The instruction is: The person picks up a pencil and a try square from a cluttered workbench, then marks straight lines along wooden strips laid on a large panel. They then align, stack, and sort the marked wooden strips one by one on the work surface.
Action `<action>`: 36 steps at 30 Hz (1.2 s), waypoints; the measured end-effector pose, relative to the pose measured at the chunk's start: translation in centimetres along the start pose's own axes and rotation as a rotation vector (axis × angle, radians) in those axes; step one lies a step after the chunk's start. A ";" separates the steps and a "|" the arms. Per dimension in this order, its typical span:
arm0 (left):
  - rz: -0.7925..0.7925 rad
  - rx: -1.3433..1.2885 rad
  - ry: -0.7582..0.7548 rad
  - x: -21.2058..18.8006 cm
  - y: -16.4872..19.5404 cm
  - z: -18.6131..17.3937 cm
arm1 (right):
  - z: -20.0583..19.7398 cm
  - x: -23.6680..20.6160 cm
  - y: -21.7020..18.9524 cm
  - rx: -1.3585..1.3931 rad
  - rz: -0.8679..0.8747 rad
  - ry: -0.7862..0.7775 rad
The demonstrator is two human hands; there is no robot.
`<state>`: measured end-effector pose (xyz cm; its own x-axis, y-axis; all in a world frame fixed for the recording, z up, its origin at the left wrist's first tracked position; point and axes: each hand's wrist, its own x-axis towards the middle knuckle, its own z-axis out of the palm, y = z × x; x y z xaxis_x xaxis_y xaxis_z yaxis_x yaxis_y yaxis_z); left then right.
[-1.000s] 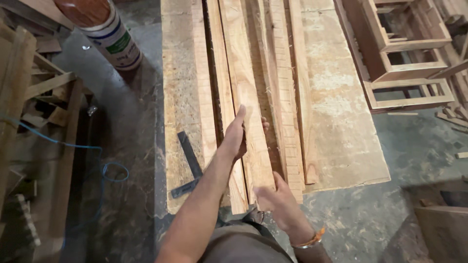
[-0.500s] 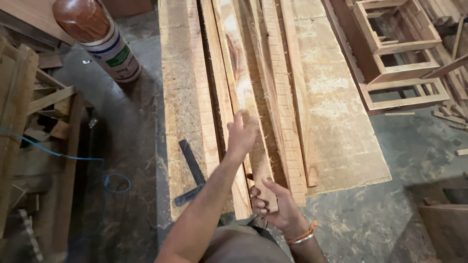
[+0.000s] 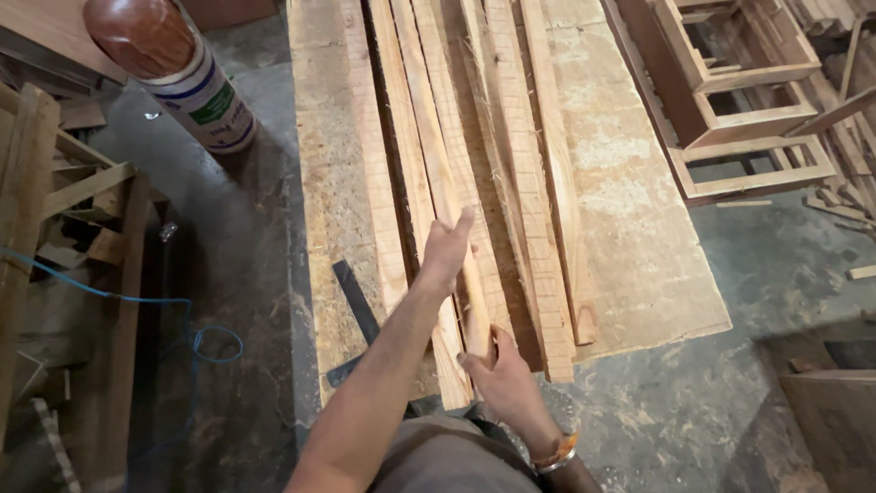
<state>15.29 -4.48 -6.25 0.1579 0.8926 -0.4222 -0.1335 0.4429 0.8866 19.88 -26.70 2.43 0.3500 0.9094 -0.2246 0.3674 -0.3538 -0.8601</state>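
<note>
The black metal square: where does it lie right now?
In the head view the black metal square lies flat on the near left part of the wide board, just left of the left hand's forearm, beside the wooden strips.

A dusty grey concrete floor (image 3: pixel 237 301) strewn with sawdust. Unfinished open wooden frames (image 3: pixel 748 100) stand at the upper right, rough timber scraps (image 3: pixel 64 201) pile up at the left, and a thin blue cable (image 3: pixel 137 301) loops across the floor.
</note>
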 end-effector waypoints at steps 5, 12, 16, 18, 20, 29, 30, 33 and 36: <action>-0.187 -0.254 -0.067 0.3 -0.3 -0.8 | 1.3 0.6 -2.4 -0.166 0.226 -0.006; -0.103 -0.242 -0.012 -0.4 -1.3 -1.9 | 3.9 0.1 -2.3 -0.179 0.285 0.049; -0.126 -0.226 -0.001 -0.1 -0.5 -3.1 | 5.2 0.8 -2.5 -0.212 0.224 0.060; -0.124 -0.246 -0.006 0.3 0.1 -3.9 | 6.1 1.4 -2.8 -0.239 0.254 0.036; -0.115 -0.265 -0.015 1.0 0.6 -5.1 | 7.1 1.9 -3.0 -0.198 0.225 0.056; 0.126 -0.076 0.028 5.4 1.3 -10.4 | 12.9 6.3 -2.9 -0.302 0.019 0.090; 0.148 -0.004 0.063 5.4 1.1 -11.2 | 13.6 6.4 -2.7 -0.325 0.020 0.073; 0.091 0.137 0.275 5.4 1.1 -13.7 | 15.2 7.0 -1.9 -0.228 0.158 -0.026; 0.003 0.341 0.427 5.4 0.7 -16.5 | 17.6 8.1 -0.8 -0.342 0.088 0.025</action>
<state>-0.14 2.06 -11.04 -0.2630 0.8798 -0.3959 0.2031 0.4516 0.8688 7.30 -15.21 -6.79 0.4128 0.8679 -0.2764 0.6007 -0.4876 -0.6336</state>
